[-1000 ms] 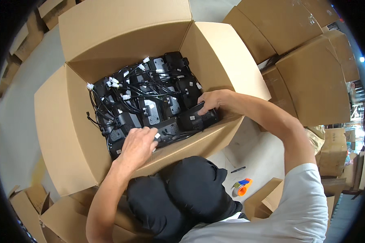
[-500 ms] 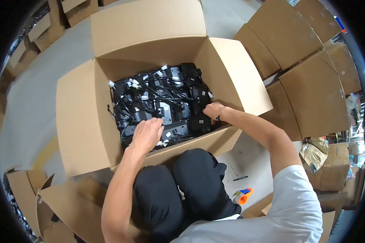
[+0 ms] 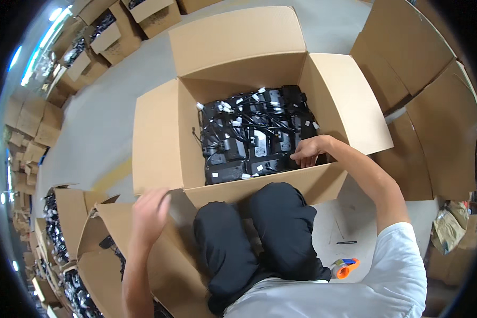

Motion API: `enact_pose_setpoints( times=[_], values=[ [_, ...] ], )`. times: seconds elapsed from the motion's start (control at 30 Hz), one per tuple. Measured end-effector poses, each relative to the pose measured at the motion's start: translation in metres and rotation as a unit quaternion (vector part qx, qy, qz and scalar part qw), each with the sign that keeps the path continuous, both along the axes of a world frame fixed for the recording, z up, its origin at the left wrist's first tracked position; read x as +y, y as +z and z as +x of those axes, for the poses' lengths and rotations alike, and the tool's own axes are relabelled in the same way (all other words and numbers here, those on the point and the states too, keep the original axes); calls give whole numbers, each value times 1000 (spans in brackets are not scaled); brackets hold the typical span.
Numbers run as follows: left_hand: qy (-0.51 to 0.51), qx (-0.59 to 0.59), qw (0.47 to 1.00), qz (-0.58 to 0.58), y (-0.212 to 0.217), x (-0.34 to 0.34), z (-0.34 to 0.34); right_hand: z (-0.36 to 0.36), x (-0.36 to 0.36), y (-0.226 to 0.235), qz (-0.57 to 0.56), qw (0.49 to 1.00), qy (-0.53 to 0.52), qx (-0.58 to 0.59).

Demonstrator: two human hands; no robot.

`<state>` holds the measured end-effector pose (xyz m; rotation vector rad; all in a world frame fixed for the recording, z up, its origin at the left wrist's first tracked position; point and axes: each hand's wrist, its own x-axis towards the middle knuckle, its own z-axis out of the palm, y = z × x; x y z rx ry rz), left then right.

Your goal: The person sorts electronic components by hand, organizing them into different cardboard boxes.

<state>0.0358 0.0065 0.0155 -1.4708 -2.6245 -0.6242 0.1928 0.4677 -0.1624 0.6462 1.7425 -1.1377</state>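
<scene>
Inside the open cardboard box (image 3: pixel 156 140) in front of my knees lie black plastic units (image 3: pixel 230 172) in rows. Black cables (image 3: pixel 254 117) with white connectors are tangled over the far part of them. My right hand (image 3: pixel 310 150) reaches over the near right wall, thumb apart and fingers pointing down at the units in the near right corner. It appears to hold nothing. Outside the box's near left corner is my left hand (image 3: pixel 151 213), above a second cardboard box's flap. Its fingers are smeared by motion, and I see nothing in them.
The second open box (image 3: pixel 143 249) at lower left has black parts inside. An orange tape dispenser (image 3: pixel 345 268) and a black pen-like item (image 3: pixel 346 243) lie on the floor at right. Large cardboard boxes (image 3: pixel 408 106) stand at right; more filled boxes line the far left.
My left hand has left the units and moved out of the box to the left. My right hand stays at the near right corner. The view has swung left.
</scene>
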Motion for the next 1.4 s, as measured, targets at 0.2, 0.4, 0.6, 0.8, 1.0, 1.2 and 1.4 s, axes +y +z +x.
enact_pose_setpoints(
  times=[0.2, 0.4, 0.6, 0.8, 1.0, 1.2, 1.4],
  values=[
    [302, -7, 951, 67, 51, -139, 64, -14, -5, -41, -76, 984, 161, -22],
    [484, -119, 841, 210, 22, -278, 103, -2, 3, -19, -19, 985, -18, 168],
    [591, -305, 724, 184, -50, -387, 129, -2, 19, -21, 180, 927, -44, 326],
    [574, -302, 733, 204, -132, -425, 60, 37, -4, 38, 328, 865, 15, 379],
    [666, 69, 737, 87, -195, -395, -68, 101, -16, 48, 335, 848, -134, 387],
    [721, -137, 637, 237, -231, -459, -145, 71, -38, 34, 340, 846, -124, 392],
    [717, -342, 472, 382, -251, -362, -169, 80, -34, 49, 367, 845, -143, 361]
  ],
)
